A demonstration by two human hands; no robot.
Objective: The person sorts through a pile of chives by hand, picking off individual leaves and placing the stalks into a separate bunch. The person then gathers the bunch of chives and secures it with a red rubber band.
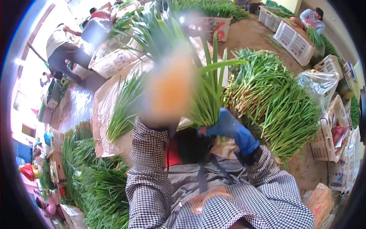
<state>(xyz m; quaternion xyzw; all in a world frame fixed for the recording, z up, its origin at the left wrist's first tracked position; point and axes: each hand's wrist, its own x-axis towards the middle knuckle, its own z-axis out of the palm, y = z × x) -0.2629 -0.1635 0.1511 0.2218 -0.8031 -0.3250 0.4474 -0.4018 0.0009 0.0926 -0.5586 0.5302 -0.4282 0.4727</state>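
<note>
My right hand (232, 131), in a blue glove, is closed around the lower end of a bunch of long green leafy stalks (206, 103). The leaves fan upward from it. My left sleeve (148, 147) reaches up into a blurred orange patch (173, 86), which hides my left hand and its fingers. Right of the bunch lies a large heap of green stalks (274, 103) with pale and brownish ends. A smaller bunch of leaves (126, 107) rests on a light sheet (103, 103) to the left.
Piles of greens (103, 187) lie at lower left. White crates (293, 42) stand at the upper right, near a seated person (312, 21). A plastic basket (322, 141) and clear plastic bag (318, 84) are on the right. Another person (63, 45) bends over at upper left.
</note>
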